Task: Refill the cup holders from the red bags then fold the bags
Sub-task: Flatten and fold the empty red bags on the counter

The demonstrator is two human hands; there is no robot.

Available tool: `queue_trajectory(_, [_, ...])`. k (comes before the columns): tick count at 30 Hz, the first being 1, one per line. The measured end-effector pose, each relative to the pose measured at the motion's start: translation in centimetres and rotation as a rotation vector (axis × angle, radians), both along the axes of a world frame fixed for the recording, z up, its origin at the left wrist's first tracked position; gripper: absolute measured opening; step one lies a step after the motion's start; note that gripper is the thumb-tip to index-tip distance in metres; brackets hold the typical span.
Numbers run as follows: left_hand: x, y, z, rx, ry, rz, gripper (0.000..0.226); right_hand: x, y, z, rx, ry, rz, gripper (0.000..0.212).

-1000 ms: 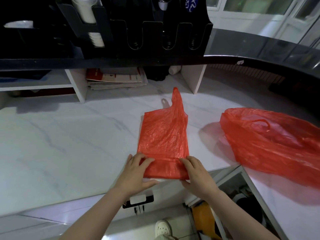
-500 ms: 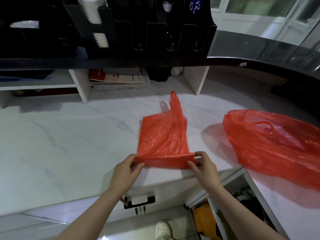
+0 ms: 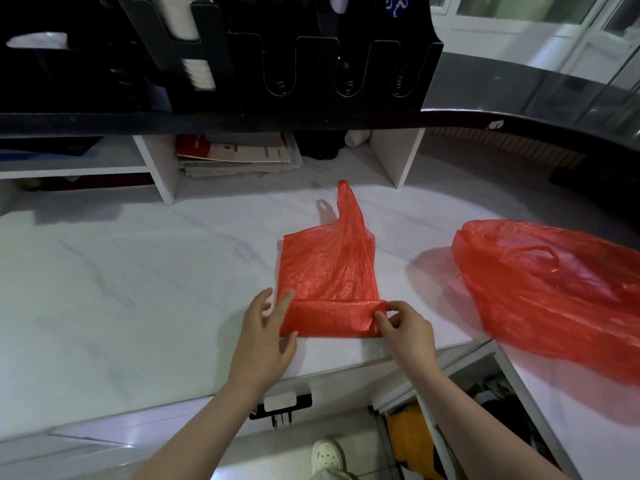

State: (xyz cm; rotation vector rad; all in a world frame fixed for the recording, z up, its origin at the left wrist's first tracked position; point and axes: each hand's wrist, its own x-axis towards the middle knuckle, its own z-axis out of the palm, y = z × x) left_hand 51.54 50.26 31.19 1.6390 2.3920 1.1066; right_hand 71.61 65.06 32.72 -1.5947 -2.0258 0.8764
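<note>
Pinching flattened red bag, right hand

L hand, R hand & forearms bare. White perforated clog-type shoe, beige trouser leg at its heel.

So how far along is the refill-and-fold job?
Done: white paper cups sit in one slot of the black cup holder rack; whether the other slots are filled is unclear. In hand: the flattened red plastic bag has its near edge folded over once; left hand touches that fold's left end, right hand pinches its right end. Left: further folds, plus the crumpled red plastic bag, unfolded.
</note>
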Motion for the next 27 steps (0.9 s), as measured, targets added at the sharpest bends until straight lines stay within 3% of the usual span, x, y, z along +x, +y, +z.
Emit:
queue_trajectory(2, [0.5, 0.8, 0.4, -0.039, 0.249, -0.098, 0.069, -0.1, 0.0, -0.1, 0.007, -0.009, -0.003, 0.021])
queue_trajectory(5, [1.5, 2.3, 1.2, -0.319, 0.441, -0.225, 0.065, -0.2, 0.0, -0.3, 0.017, -0.034, 0.0, 0.026])
queue_trajectory(8, [1.6, 3.0, 0.7, -0.537, 0.455, -0.218, 0.072, -0.4, -0.1, 0.1, 0.048, -0.063, 0.026, 0.044])
queue_trajectory(11, [1.5, 3.1, 0.1, -0.602, 0.42, -0.203, 0.074, -0.2, -0.4, -0.1, 0.18, -0.174, 0.083, 0.067])
queue_trajectory(16, [1.4, 3.3, -0.5, -0.577, 0.338, -0.22, 0.073, -1.9, -1.5, 0.1, 0.522, -0.417, 0.637, 0.066])
queue_trajectory(19, [1.3, 3.2, -0.7, -0.588, 0.337, -0.239, 0.077, -2.8, -1.5, -0.6, 0.433, -0.52, 0.803, 0.071])
queue_trajectory(27, [1.1, 3.2, -0.6, -0.597, 0.336, -0.268, 0.072, -0.2, 1.0, -1.0, 0.273, -0.666, 0.755, 0.086])
